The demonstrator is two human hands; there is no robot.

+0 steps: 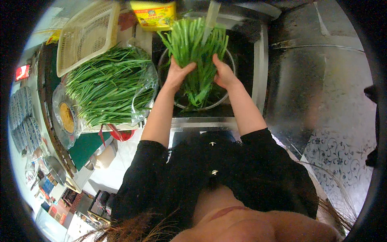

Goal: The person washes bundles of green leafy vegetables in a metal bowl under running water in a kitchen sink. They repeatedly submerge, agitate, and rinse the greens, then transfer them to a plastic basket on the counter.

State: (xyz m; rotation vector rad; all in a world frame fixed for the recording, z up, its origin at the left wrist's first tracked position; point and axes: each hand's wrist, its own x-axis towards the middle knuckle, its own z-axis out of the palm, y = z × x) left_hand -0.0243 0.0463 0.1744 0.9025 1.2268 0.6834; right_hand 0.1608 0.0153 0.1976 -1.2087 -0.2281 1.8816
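Note:
A thick bunch of green Chinese chives (193,45) is held between my two hands over a round basin (231,60), whose rim shows in a dark metal-edged sink (245,90). My left hand (179,72) grips the bunch on its left side, thumb across the leaves. On the other side my right hand (223,72) is around the bunch, its thumb pointing up. A pale tube or tap spout (211,18) comes down at the cut ends. The lower leaf tips hang into the basin.
Left of the sink, a big pile of chives (112,87) lies on clear plastic. Behind it stands a cream plastic basket (87,36), with a yellow package (155,15) near the sink. A bowl of yellow food (67,118) and stacked patterned bowls (24,118) are farther left.

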